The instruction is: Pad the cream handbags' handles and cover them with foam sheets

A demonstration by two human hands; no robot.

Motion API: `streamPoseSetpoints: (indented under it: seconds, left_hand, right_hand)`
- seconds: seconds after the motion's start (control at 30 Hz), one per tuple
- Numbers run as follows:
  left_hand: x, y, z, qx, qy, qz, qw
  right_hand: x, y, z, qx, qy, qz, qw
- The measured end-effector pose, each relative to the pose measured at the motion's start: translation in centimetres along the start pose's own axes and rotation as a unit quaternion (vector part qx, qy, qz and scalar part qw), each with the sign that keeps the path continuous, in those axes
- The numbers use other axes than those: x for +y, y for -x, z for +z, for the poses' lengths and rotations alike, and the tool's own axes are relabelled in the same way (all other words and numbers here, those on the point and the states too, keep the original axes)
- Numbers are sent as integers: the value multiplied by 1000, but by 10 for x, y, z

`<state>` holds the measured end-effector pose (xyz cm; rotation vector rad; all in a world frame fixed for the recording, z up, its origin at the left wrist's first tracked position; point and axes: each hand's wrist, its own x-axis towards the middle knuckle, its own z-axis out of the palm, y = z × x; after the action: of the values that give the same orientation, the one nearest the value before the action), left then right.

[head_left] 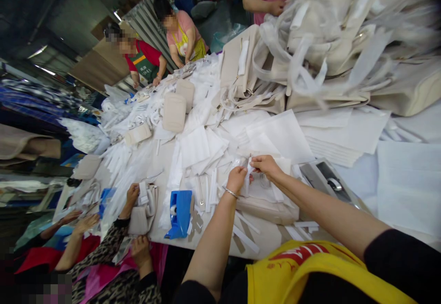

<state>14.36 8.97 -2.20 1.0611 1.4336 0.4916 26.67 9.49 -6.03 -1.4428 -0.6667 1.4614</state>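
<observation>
A beige bag [268, 208] lies on the table in front of me, with white sheet material over part of it. Above the bag, my left hand [237, 179] is closed in a pinch on a narrow white wrapping strip [246, 182]. My right hand [266, 166] pinches the upper part of the same strip, close beside the left fingers. Whatever the strip may cover is too small to make out. Loose white strips [246, 239] lie along the table edge near the bag.
A blue tape dispenser [179, 213] stands left of my forearm, a grey one [327, 182] to the right. White sheets [282, 134] are stacked beyond the bag. Beige bags [330, 56] pile up at back right. Co-workers' hands [132, 194] work at left; other people stand across the table.
</observation>
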Motion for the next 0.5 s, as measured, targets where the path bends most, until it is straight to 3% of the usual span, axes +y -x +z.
streamPoseSetpoints:
  seconds: [0.07,0.27,0.33,0.43,0.5]
  left_hand:
    - [1,-3,6,-29,-11,-32,999]
    - [-4,0,15,29,-42,9,999]
    - [-4,0,13,32,-14,12,999]
    - [-6,-1,13,38,-9,13,999]
    - [-6,0,14,40,-31,20,999]
  right_hand:
    - [1,0,0,-1,6,-13,1000]
    - [3,4,-4,-10,92,-72,993]
    - [-1,14,-8,36,176,-113,977]
    - [-10,34,-10,127,293,-200,926]
    - [-14,45,-8,124,323,-210,914]
